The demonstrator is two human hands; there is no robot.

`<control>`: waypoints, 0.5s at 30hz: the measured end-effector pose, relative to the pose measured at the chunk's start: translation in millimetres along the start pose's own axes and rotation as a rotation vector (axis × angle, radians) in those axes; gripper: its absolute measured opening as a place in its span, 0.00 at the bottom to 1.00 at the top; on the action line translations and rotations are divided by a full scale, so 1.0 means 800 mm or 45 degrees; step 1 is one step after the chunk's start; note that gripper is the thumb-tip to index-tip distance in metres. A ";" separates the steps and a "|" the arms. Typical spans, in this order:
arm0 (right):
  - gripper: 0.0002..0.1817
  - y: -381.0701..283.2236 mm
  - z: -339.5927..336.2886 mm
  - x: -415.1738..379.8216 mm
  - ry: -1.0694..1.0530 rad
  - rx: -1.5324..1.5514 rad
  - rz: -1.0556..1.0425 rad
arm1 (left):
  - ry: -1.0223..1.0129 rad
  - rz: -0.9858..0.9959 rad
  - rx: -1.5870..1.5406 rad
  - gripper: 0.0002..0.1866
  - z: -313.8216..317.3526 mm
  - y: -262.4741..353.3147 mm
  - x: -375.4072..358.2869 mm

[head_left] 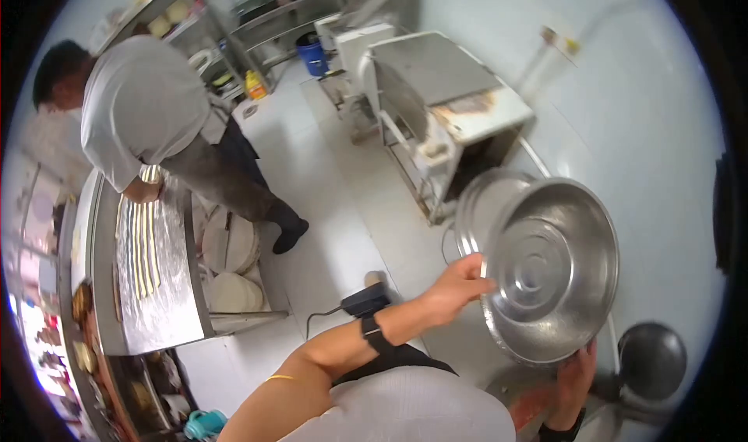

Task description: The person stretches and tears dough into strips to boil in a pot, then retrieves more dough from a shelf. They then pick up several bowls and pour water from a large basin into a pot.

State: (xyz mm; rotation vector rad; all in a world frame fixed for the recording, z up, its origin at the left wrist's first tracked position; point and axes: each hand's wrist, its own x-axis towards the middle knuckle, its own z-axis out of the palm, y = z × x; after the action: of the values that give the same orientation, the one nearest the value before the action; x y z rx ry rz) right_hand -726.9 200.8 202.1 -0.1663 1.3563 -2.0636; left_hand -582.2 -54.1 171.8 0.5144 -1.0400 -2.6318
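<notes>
A wide stainless steel basin is tilted towards me on the right, its inside bare apart from ring-shaped marks on the bottom. My left hand grips its left rim, thumb on the inner side. Lower down, my right hand holds the basin's bottom edge; its fingertips are partly hidden behind the metal. Behind the basin, more steel basins show, partly covered by the one in my hands.
On the left a co-worker bends over a steel table bearing long dough strips. A machine stands against the wall ahead. A round dark pan is at the lower right, and a blue bucket stands further back.
</notes>
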 end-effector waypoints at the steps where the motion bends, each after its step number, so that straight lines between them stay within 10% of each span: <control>1: 0.26 0.015 0.054 0.027 -0.011 -0.090 -0.020 | 0.017 0.047 -0.020 0.10 -0.038 0.030 -0.009; 15: 0.11 0.213 0.497 0.291 -0.583 -0.214 0.758 | 0.881 1.054 -0.591 0.05 -0.376 0.415 0.063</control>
State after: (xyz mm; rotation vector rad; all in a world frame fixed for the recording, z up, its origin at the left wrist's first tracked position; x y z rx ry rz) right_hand -656.8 -284.9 181.7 -0.2537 1.1164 -1.3181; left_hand -465.0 -489.1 187.3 0.6319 -0.2897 -1.6648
